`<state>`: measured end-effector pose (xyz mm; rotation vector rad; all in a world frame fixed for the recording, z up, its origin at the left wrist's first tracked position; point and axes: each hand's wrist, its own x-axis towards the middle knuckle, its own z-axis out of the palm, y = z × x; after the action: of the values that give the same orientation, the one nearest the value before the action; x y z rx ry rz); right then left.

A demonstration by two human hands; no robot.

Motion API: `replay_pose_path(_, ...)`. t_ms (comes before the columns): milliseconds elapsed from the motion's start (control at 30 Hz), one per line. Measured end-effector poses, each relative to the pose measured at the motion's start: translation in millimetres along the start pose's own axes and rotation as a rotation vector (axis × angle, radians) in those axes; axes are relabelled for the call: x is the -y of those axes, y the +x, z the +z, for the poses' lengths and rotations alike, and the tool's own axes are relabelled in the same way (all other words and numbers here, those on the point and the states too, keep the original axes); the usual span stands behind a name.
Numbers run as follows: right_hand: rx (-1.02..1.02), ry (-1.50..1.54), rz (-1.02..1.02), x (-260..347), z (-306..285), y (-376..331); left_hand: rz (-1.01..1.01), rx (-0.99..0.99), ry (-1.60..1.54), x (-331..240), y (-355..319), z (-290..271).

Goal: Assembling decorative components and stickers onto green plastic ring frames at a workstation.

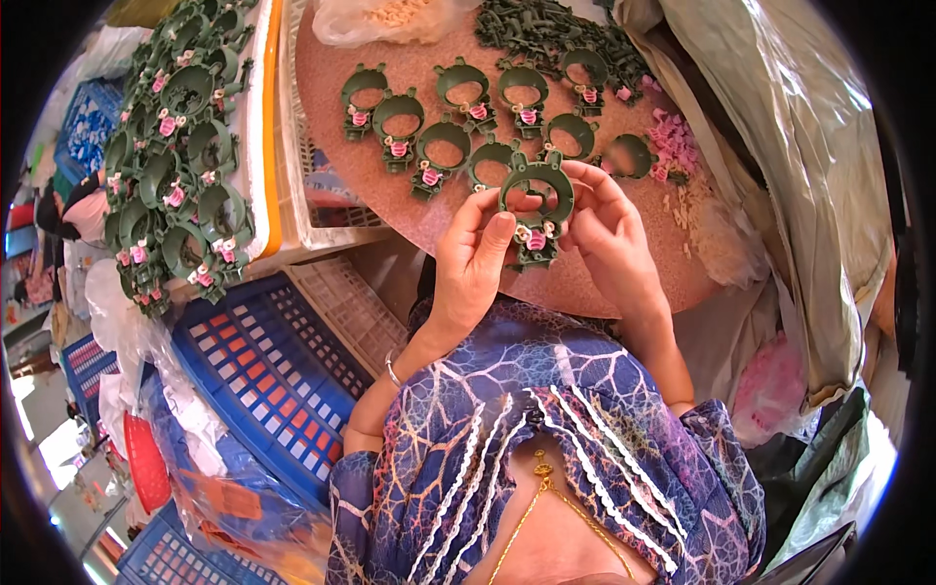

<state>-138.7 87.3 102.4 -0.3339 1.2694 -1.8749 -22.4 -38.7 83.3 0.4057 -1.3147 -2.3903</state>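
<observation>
My left hand (pixel 470 261) grips a dark green plastic ring-shaped toy part (pixel 535 175) by its left side, thumb in front. The part has two small ears on top and a pink striped piece with cream bits at its base. On its other side my right hand (pixel 616 239) is closed, its index finger against the ring's upper right rim. Whether a small bit sits between my right thumb and fingers is hidden. Several matching green ring parts (pixel 399 117) lie just beyond my hands on the round pinkish tabletop (pixel 331 161).
Loose dark green pieces (pixel 546 34) are heaped at the far edge, with small pink pieces (pixel 675 146) and cream bits (pixel 687 219) at the right. A white tray with an orange rim (pixel 276 127) holds many green parts at left. A blue basket (pixel 263 361) stands beside my left arm.
</observation>
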Motion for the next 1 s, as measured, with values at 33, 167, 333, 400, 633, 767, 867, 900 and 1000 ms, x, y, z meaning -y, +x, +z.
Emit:
replay_pose_path(33, 0.057, 0.087, 0.035, 2, -6, 0, 0.008, -0.013, -0.011, 0, -1, 0)
replay_pose_path(167, 0.026, 0.123, 0.081, 2, 6, 1, 0.093, -0.090, 0.313, 7, -10, -9)
replay_pose_path(333, 0.026, 0.162, 0.067, -11, 13, -7, 0.988, -0.165, 1.406, -12, -41, -22)
replay_pose_path(400, 0.059, 0.214, 0.087, -18, 19, -13, 1.019, -0.116, 1.510, -3, -55, -25)
replay_pose_path(633, 0.157, 0.053, 0.121, -42, 41, -27, 0.986, -0.291, 1.401, 21, -87, -32)
replay_pose_path(767, 0.206, -0.228, 0.156, -40, 46, -30, 0.346, -0.638, 0.811, 23, -100, -39)
replay_pose_path(867, 0.089, -0.453, -0.127, -36, 35, -35, 0.118, -0.584, -0.363, 35, -89, -70)
replay_pose_path(900, 0.052, -0.485, -0.178, -33, 29, -35, 0.043, -0.555, -0.519, 35, -86, -77)
replay_pose_path(1000, 0.005, -0.389, -0.245, -30, 6, -34, -0.073, -0.516, -0.703, 42, -72, -84)
